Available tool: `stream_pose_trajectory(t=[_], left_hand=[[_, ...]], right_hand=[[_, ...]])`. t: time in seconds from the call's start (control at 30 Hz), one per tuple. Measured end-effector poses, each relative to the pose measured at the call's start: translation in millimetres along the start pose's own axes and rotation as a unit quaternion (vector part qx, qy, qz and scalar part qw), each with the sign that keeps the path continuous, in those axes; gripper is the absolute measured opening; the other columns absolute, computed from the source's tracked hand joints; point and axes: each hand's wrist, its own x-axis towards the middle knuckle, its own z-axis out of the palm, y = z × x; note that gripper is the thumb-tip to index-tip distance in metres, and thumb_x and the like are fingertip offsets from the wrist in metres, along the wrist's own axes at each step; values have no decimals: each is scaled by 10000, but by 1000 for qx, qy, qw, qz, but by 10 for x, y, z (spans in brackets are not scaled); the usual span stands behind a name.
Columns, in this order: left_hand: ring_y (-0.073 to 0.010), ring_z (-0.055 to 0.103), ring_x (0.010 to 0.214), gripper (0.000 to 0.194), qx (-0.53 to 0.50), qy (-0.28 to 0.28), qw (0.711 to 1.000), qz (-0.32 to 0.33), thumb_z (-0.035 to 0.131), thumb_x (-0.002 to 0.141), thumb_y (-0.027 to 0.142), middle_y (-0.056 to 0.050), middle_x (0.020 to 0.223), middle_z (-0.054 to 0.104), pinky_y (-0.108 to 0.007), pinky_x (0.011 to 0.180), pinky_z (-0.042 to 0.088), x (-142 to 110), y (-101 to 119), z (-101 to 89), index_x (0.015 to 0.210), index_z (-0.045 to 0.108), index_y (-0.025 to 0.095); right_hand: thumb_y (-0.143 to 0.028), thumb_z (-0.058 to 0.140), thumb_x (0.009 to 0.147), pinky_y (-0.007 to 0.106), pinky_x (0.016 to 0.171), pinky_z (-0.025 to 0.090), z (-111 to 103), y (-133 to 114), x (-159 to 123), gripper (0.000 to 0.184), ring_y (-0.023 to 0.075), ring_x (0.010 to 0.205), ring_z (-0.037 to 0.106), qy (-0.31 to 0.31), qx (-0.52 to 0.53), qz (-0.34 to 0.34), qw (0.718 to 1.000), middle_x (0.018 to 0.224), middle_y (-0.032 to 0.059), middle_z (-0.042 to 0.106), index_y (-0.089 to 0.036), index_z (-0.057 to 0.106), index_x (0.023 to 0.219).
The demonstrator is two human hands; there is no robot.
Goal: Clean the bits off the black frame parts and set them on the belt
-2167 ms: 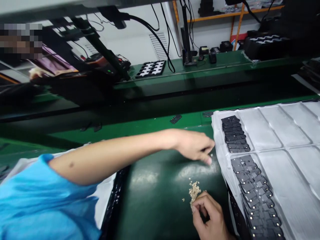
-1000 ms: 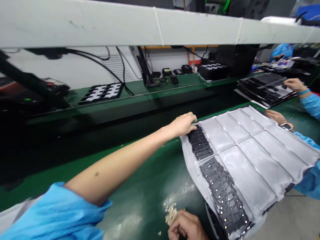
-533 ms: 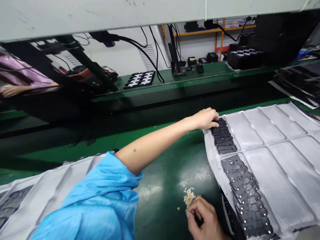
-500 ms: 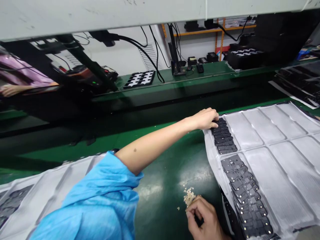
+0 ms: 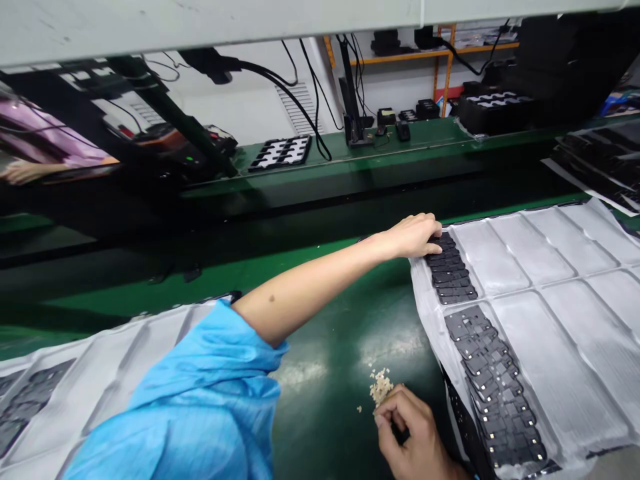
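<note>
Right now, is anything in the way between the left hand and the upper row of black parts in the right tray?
Nothing visible: the left hand is at the far end of those black parts in the tray. Its fingers hide exactly what they touch.

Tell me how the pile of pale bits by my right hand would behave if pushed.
The pale bits would probably scatter, since they look loose and some lie apart. Each is likely light, being so small. They may slide easily on the green surface, which looks smooth and shiny.
</note>
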Motion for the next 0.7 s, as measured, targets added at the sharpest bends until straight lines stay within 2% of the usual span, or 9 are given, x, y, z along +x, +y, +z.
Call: stream_pose_trajectory(t=[0.17, 0.27, 0.37, 0.43, 0.57, 0.7], left_hand=[[-334, 636, 1307, 400, -18, 19, 1000, 8, 738, 1006, 410, -153, 1405, 654, -426, 1082, 502, -67, 63, -23, 1312, 675, 160], [-336, 627, 1365, 500, -43, 36, 997, 47, 755, 997, 468, -168, 1488, 634, -438, 1132, 492, -169, 167, 44, 1376, 649, 159], [-327, 484, 1571, 693, -61, 34, 991, 114, 754, 999, 508, -198, 1683, 502, -433, 1281, 392, -260, 264, 177, 1542, 546, 131], [-319, 376, 1657, 780, -58, 21, 989, 131, 748, 1005, 504, -216, 1759, 403, -421, 1350, 303, -282, 294, 270, 1616, 475, 104], [-314, 331, 1685, 806, -54, 6, 991, 126, 720, 1024, 502, -228, 1780, 363, -406, 1379, 260, -265, 290, 379, 1647, 448, 68], [-309, 371, 1666, 751, -68, 32, 988, 138, 702, 1033, 514, -211, 1769, 392, -416, 1369, 298, -284, 231, 357, 1619, 495, 92]], right_hand=[[-20, 523, 908, 229, 606, 387, -20, -26, 8, 216, 119, 655, 519, -10, 1, 13, 1000, 775, -28, 575, -232, 561, 919], [-15, 525, 904, 230, 615, 389, -22, -35, 3, 219, 120, 664, 524, -11, 6, 18, 1000, 776, -29, 570, -230, 562, 922], [-13, 525, 908, 231, 636, 398, -17, -38, -6, 219, 122, 686, 534, -13, 15, 25, 1000, 784, -27, 569, -229, 560, 925], [-14, 529, 913, 230, 644, 400, -17, -36, -11, 217, 123, 695, 537, -17, 19, 28, 999, 789, -26, 569, -228, 560, 924], [-18, 536, 913, 227, 643, 399, -26, -29, -12, 212, 121, 697, 538, -21, 29, 37, 999, 792, -27, 568, -229, 561, 916], [-27, 539, 927, 224, 644, 418, -39, -42, -7, 205, 126, 711, 567, -23, 26, 42, 998, 796, -23, 572, -230, 566, 915]])
